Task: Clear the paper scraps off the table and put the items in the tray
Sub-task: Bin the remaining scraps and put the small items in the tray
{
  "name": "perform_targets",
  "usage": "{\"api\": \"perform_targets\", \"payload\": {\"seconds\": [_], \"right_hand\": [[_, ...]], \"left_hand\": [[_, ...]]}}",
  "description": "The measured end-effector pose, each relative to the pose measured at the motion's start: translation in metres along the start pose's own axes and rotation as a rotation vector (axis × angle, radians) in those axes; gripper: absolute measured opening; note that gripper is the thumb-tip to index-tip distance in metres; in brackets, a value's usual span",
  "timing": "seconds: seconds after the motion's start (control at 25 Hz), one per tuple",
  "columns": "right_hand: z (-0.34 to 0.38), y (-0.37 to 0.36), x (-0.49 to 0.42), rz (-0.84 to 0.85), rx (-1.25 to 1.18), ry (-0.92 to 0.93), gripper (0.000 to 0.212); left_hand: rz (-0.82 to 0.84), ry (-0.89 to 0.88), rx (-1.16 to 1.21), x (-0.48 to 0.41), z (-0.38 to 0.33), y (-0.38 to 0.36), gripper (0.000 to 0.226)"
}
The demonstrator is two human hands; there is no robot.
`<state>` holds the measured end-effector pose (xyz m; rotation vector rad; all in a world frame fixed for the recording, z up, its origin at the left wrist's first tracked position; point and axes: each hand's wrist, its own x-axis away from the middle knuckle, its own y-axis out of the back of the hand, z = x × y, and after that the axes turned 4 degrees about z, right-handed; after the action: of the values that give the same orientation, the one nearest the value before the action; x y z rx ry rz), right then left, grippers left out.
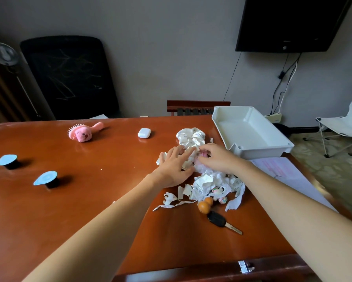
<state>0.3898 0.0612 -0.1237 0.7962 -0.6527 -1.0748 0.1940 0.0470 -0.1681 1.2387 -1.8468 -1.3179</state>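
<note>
Both hands on the paper scraps, tray off to the right

Our left hand (175, 165) lies flat with fingers spread on the far end of the paper scraps (213, 180). Our right hand (218, 157) arches close beside it, fingertips down; we cannot tell if it grips. The heap runs from the hands back toward us. The white tray (252, 152) sits just beyond, to the right, nearer our right hand, its long side angling away. The glossy brown table (110, 190) also carries two blue-lidded cups (7, 160), a pink brush (85, 132) and a white case (144, 132); behind it are a black chair (69, 78) and a wall screen (289, 21).
</note>
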Motion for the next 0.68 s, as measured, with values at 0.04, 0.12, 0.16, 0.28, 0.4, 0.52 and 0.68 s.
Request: {"api": "perform_targets", "payload": {"seconds": [0.04,0.12,0.16,0.28,0.4,0.52,0.68], "right_hand": [[0.000,0.001,-0.002,0.003,-0.013,-0.001,0.015],[0.002,0.000,-0.006,0.011,-0.034,-0.003,0.020],[0.005,0.000,-0.008,0.017,-0.032,-0.003,0.023],[0.015,-0.004,-0.015,0.042,-0.057,-0.001,0.027],[0.022,-0.006,-0.016,0.046,-0.059,0.031,0.033],[0.021,-0.003,-0.009,-0.003,-0.057,0.040,0.036],[0.010,0.007,0.006,-0.004,-0.020,0.035,0.040]], "left_hand": [[-0.012,-0.011,-0.024,0.002,0.002,0.000,0.058],[-0.027,-0.020,-0.036,0.006,0.008,0.000,0.053],[-0.028,-0.015,-0.026,0.008,0.012,0.002,0.050],[-0.014,0.032,-0.007,0.012,0.024,0.006,0.044],[-0.039,0.073,0.050,0.012,0.032,0.012,0.037],[-0.075,0.042,0.150,0.010,0.029,0.016,0.053],[-0.040,-0.028,0.192,-0.001,0.012,0.016,0.069]]}}
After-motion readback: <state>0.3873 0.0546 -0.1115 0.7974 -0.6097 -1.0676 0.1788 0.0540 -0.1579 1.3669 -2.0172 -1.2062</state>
